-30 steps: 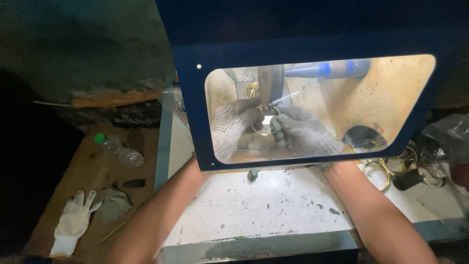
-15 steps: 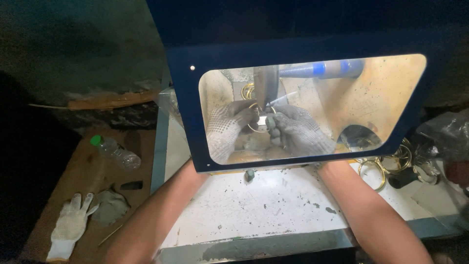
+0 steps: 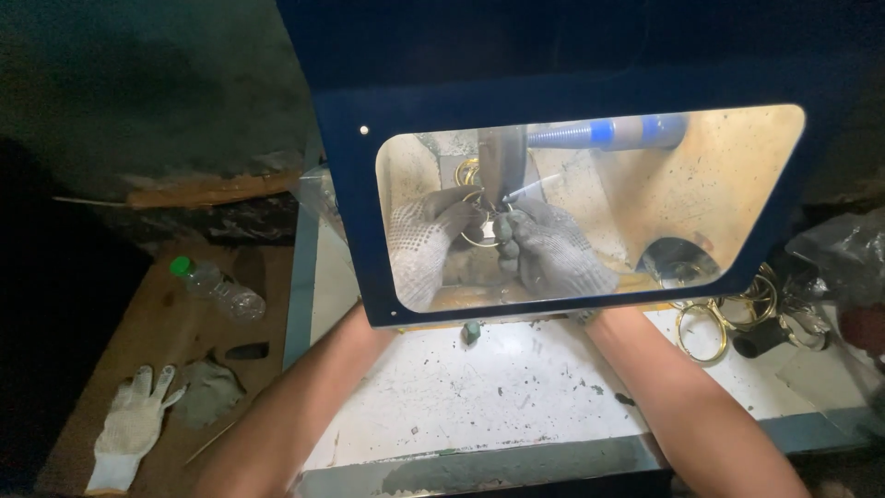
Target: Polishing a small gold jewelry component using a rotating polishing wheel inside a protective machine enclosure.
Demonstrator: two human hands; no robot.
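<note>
Step in hand: both gloved hands hold brass ring [image 3: 479, 235] behind shield window [image 3: 572, 207]. Left hand [image 3: 422, 249] & right hand [image 3: 551, 254] grip closed on ring. Next, probably: steady hold req'd.

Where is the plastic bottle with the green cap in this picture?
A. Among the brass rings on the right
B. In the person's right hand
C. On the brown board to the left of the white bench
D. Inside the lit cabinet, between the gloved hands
C: the plastic bottle lies on its side on the brown board, left of the white bench, above a loose white glove.
</note>
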